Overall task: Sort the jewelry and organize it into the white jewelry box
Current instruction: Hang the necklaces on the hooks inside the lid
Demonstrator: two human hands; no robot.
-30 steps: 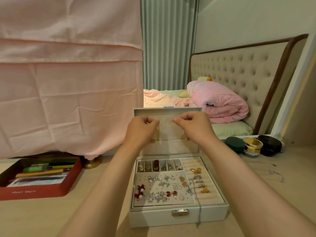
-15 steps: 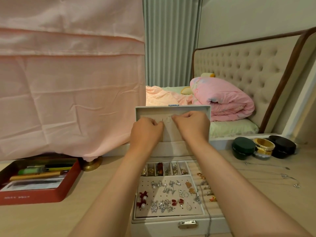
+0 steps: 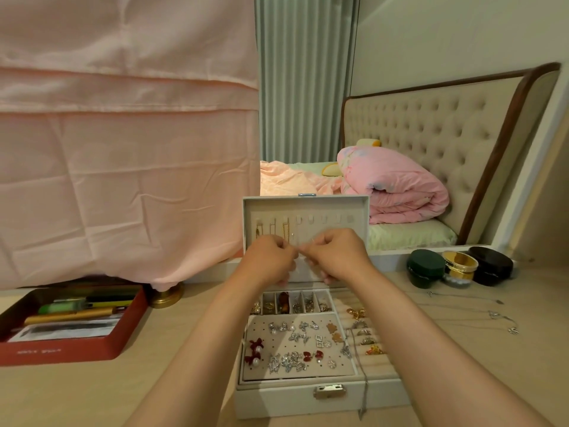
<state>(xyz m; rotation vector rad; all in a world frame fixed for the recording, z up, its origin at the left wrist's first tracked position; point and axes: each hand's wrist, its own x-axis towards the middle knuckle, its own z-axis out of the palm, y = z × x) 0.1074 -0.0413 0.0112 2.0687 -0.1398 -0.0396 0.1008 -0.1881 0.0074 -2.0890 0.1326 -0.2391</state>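
The white jewelry box (image 3: 289, 399) stands open on the table in front of me, its lid (image 3: 345, 208) upright. Gold necklaces (image 3: 286, 232) hang from hooks at the lid's left. My left hand (image 3: 268, 260) and my right hand (image 3: 338, 257) meet fingertip to fingertip before the lid, pinching a thin chain (image 3: 300, 251) that barely shows. Earrings (image 3: 292, 359) fill the peg board, rings (image 3: 366, 334) sit in the roll slots, and a silver chain (image 3: 365, 386) drapes over the box's front right edge.
Loose silver necklaces (image 3: 492, 315) lie on the table to the right. Behind them stand a green case (image 3: 426, 268), a gold case (image 3: 460, 265) and a black case (image 3: 491, 265). A red tray (image 3: 61, 352) of pens sits left, beside a brass base (image 3: 166, 295).
Both hands have dropped from the hook row near the lid's top to its middle, and the fingertips have come together. The view has shifted closer to the box.
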